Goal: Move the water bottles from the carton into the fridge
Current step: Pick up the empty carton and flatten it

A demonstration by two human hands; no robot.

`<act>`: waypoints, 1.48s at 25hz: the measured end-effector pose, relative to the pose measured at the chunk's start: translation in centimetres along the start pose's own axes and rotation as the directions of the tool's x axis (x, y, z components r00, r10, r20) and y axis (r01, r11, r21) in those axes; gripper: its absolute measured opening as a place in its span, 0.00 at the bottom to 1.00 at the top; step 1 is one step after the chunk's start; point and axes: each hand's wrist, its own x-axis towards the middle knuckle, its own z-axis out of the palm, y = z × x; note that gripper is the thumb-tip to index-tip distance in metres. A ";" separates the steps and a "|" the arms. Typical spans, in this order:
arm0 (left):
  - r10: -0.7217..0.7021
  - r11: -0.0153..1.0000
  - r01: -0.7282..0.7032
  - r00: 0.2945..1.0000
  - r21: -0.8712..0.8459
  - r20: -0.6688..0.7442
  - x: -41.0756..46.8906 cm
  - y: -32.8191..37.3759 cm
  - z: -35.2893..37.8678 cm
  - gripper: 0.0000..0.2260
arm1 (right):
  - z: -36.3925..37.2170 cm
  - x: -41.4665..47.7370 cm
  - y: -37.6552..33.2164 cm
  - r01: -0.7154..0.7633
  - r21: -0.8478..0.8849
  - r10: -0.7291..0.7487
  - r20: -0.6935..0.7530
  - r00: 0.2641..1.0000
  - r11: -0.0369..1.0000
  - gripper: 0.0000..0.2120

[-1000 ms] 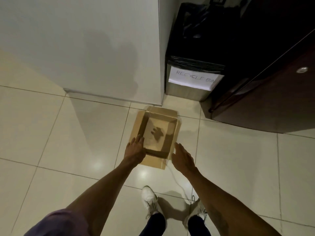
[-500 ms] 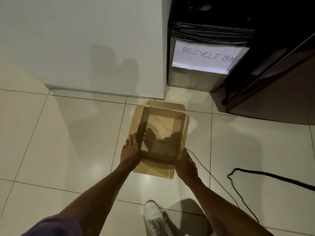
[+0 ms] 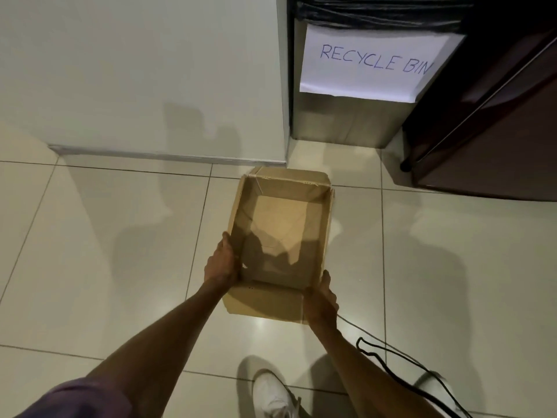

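Carton (image 3: 283, 236) sits empty on floor by recycle bin (image 3: 355, 122); no bottles visible. Left hand (image 3: 221, 263) and right hand (image 3: 321, 300) grip its near corners. Risk: tripping on black cable (image 3: 391, 356) when lifting.

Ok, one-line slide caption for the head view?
Both hands, left hand and right hand, hold the empty carton above the tiled floor, near the recycle bin.

Handwritten "RECYCLE BIN" on white paper sign (image 3: 373, 63), taped to bin (image 3: 346, 125)
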 end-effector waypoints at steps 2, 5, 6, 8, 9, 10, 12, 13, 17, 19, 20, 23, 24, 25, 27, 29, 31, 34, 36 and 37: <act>0.002 1.000 -0.003 1.000 -0.006 -0.021 0.8 -0.4 0.2 0.28 | 0.3 0.7 0.2 -0.055 0.024 0.055 0.001 0.999 0.998 0.19; 0.048 0.998 -0.051 0.996 -0.044 -0.075 0.2 -0.4 0.4 0.22 | -0.5 1.1 -0.4 -0.069 -0.037 0.067 -0.068 0.995 0.997 0.13; 0.040 0.996 -0.046 0.995 -0.078 -0.086 -0.5 -0.2 0.4 0.21 | -1.0 0.8 -0.7 -0.064 -0.059 0.059 -0.088 0.994 0.996 0.13; 0.004 0.988 -0.019 0.995 -0.154 -0.098 -2.4 0.8 -0.3 0.20 | -2.6 -0.5 -1.3 -0.037 -0.088 0.027 -0.112 0.993 0.995 0.13; 0.007 0.985 -0.025 0.995 -0.170 -0.104 -3.4 1.6 -0.8 0.20 | -3.8 -1.2 -1.6 -0.026 -0.094 0.014 -0.122 0.992 0.995 0.13; 0.023 0.984 -0.041 0.994 -0.176 -0.105 -4.5 2.6 -1.4 0.20 | -5.2 -1.9 -1.8 -0.020 -0.090 0.008 -0.127 0.992 0.996 0.14; 0.050 0.977 -0.070 0.993 -0.199 -0.105 -6.6 5.1 -3.1 0.21 | -8.4 -2.9 -2.3 -0.022 -0.045 0.015 -0.138 0.990 0.999 0.15; 0.046 0.974 -0.068 0.993 -0.218 -0.105 -7.3 6.4 -4.1 0.21 | -10.0 -3.3 -2.6 -0.018 -0.013 0.016 -0.144 0.989 1.000 0.14; 0.015 0.946 -0.042 0.996 -0.322 -0.083 -10.4 11.9 -7.2 0.19 | -16.6 -4.6 -3.2 0.004 -0.003 -0.004 -0.141 0.990 1.000 0.12; -0.029 0.930 0.009 0.998 -0.369 -0.047 -11.5 14.2 -7.9 0.18 | -19.1 -4.6 -3.0 0.008 -0.053 -0.013 -0.092 0.996 0.999 0.12; -0.062 0.919 0.045 0.998 -0.392 -0.030 -11.9 15.0 -8.0 0.17 | -20.0 -4.6 -2.7 0.007 -0.033 -0.009 -0.063 0.998 0.999 0.11; -0.134 0.905 0.119 0.991 -0.408 -0.010 -12.9 16.2 -7.5 0.16 | -22.0 -4.4 -1.0 0.012 0.107 -0.012 0.002 1.000 0.994 0.11; -0.143 0.904 0.126 0.990 -0.408 -0.010 -13.3 16.5 -7.2 0.16 | -22.7 -4.5 -0.4 0.017 0.110 -0.019 0.022 1.000 0.994 0.11; -0.146 0.904 0.126 0.989 -0.408 -0.019 -13.8 16.7 -6.9 0.17 | -23.3 -4.6 0.1 0.021 0.113 -0.027 0.046 0.999 0.993 0.10; -0.153 0.893 0.130 0.988 -0.431 -0.021 -15.0 17.3 -6.4 0.18 | -24.7 -4.8 0.8 0.040 0.054 -0.045 0.092 0.995 0.998 0.09; -0.157 0.878 0.140 0.988 -0.458 0.001 -16.1 18.2 -6.6 0.19 | -26.1 -5.0 0.6 0.045 -0.073 -0.039 0.087 0.995 0.996 0.11; -0.102 0.894 0.099 0.995 -0.438 0.016 -17.1 19.0 -6.7 0.19 | -27.4 -5.3 -0.1 -0.007 -0.082 0.010 0.032 0.999 0.997 0.12; -0.028 0.917 0.033 0.999 -0.398 0.019 -18.7 19.9 -7.2 0.17 | -29.5 -5.6 -1.5 -0.054 -0.123 0.052 -0.025 0.998 0.991 0.13; -0.023 0.917 0.033 0.999 -0.398 0.030 -19.5 20.5 -7.7 0.16 | -31.1 -5.6 -2.1 -0.050 -0.155 0.049 -0.012 0.999 0.987 0.15; -0.041 0.911 0.052 0.999 -0.410 0.035 -19.8 20.8 -8.1 0.16 | -31.8 -5.5 -2.3 -0.020 -0.170 0.023 0.019 1.000 0.985 0.15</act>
